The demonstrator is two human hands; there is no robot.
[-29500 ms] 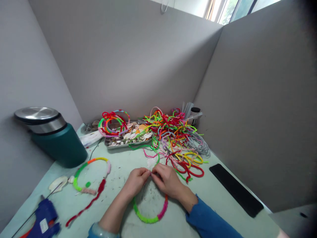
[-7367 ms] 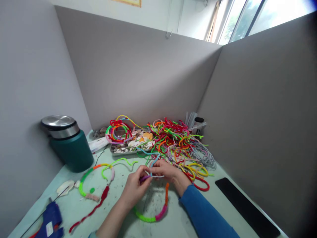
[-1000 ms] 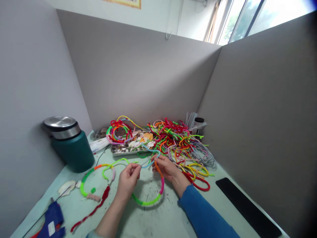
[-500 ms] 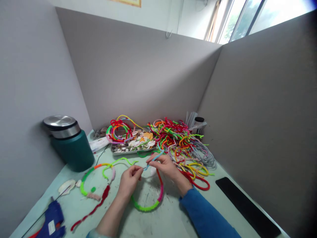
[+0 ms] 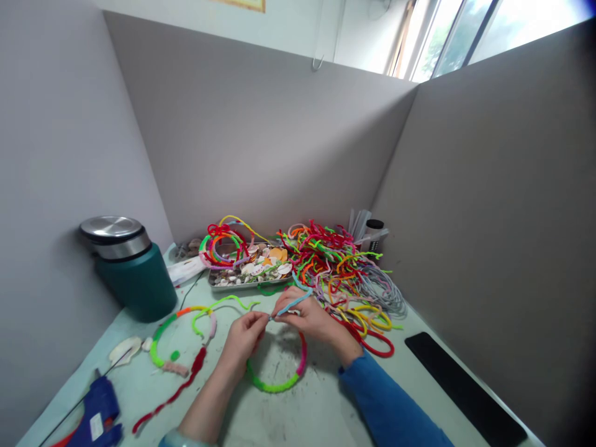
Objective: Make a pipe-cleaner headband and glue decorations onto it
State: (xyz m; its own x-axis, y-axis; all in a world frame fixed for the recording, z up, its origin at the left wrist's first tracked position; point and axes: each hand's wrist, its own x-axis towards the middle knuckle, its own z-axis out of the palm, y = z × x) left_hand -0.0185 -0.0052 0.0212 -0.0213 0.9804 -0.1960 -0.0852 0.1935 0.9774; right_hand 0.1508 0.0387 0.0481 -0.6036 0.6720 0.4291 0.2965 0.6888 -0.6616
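Nearest you, a blue glue gun (image 5: 99,406) lies on the left of the table (image 5: 298,425), and the green and magenta arc of the hoop (image 5: 275,388) curves well to its right. Just beyond, your left hand (image 5: 242,341) is pinched closed on the hoop's far part, while your right hand (image 5: 311,318), fingers also drawn together, grips the light blue strand (image 5: 294,303) just beside the left one. Farther off, a metal tray (image 5: 237,287) sits beside a tangled heap of coloured strands (image 5: 323,253).

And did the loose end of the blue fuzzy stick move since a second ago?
Yes, to the right. The blue fuzzy stick had its loose end over the metal tray; now it shows past the tray's right end.
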